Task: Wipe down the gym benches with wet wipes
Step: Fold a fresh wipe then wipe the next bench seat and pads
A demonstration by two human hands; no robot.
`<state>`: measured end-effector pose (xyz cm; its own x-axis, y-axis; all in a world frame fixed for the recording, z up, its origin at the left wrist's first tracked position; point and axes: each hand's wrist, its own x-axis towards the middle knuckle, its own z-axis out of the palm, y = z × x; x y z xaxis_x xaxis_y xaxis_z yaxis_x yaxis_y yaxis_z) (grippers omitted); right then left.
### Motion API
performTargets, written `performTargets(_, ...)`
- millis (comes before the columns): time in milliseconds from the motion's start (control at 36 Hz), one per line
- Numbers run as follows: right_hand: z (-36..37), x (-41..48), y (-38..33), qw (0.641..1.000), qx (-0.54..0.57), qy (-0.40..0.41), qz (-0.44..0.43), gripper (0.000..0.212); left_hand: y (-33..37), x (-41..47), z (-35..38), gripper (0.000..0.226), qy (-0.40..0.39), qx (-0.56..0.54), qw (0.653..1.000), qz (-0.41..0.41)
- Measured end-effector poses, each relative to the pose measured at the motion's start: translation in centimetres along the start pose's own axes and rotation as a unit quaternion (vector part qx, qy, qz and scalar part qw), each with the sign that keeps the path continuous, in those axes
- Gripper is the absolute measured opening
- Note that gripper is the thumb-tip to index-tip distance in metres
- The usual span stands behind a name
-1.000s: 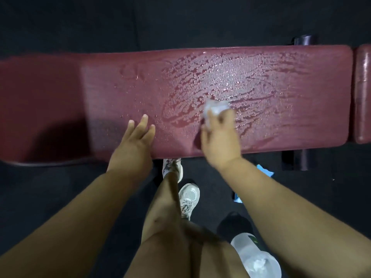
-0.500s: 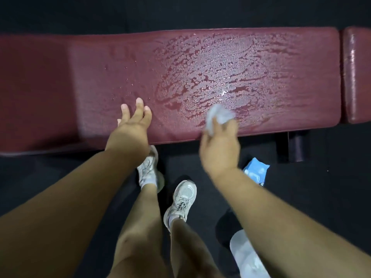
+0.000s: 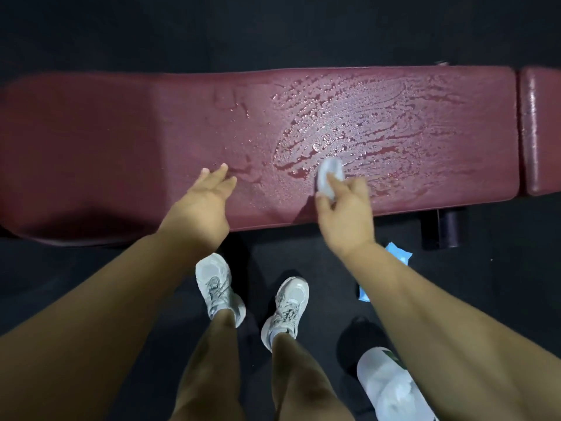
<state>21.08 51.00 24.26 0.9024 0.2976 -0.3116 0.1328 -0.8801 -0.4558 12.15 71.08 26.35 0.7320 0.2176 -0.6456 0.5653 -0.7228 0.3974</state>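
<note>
The right grip, a bare hand, is closed round a crumpled white wet wipe, with the thumb on one side and the curled fingers on the other. The wad sticks out beyond the fingertips and is pressed to the maroon padded bench. Beyond this grip and out to its right, the vinyl shines with beaded streaks of liquid. To its left the pad looks mostly dull, with a few scattered drops. The left grip lies well to the left of the right one, over the bench's near edge. It holds nothing, and its fingers are straight and loosely spread forward; whether the fingertips touch the pad cannot be told. Far to the right of the right grip, a narrow gap parts the bench from a second maroon pad, and a black foot of the frame shows under the near edge there. Just behind the right wrist, on the dark floor, lies a blue pack, half hidden by the forearm; its print is too small to read. Nearer the person, under the same forearm, stands a white container holding something pale and crumpled, with a green mark at its rim that cannot be read. Between the two forearms are the person's bare legs and two pale laced trainers, their markings too blurred to read.
</note>
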Motion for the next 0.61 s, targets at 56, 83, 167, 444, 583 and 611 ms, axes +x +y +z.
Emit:
performTargets(56, 1.6, -0.9, -1.7, 0.996, -0.025, -0.051, -0.071, 0.044, -1.6, -0.2, -0.8, 0.070, 0.021, 0.003, 0.999, -0.029)
performTargets(83, 2.5, -1.3, -2.4, 0.990, -0.035, -0.079, -0.114, 0.043, -2.3, -0.2, -1.2, 0.070, 0.035, 0.005, 0.998, -0.044)
performTargets(167, 4.5, -2.7, -4.0, 0.949, -0.072, -0.161, -0.262, 0.051, -4.6, -0.5, -2.2, 0.070, 0.054, 0.021, 0.995, -0.077)
performTargets(444, 0.0, 4.9, -4.7, 0.990, -0.039, 0.109, 0.084, 0.040, -6.9, -0.4, -5.3, 0.076, -0.026, 0.047, 0.996, -0.067)
performTargets(583, 2.6, 4.9, -7.6, 0.986, -0.029, 0.107, 0.123, 0.038, -7.0, 0.3, -6.1, 0.069, -0.047, 0.063, 0.995, -0.058)
performTargets(611, 4.0, 4.0, -8.7, 0.994, -0.052, 0.069, 0.065, 0.037, -7.1, 0.4, -6.3, 0.069, -0.044, 0.059, 0.996, -0.059)
